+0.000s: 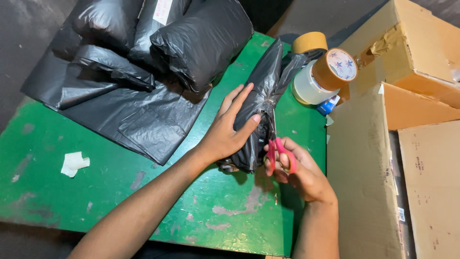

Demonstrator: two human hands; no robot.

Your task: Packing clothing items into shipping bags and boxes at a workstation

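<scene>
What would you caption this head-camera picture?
Left hand steadies a black plastic parcel while right hand works pink scissors.

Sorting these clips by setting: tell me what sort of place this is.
Probably a small parcel-packing workspace. A worn green painted table holds black plastic-wrapped bundles, stacked rolls of brown and clear packing tape and brown cardboard boxes. The right hand holds pink-handled scissors against a taped bundle.
</scene>
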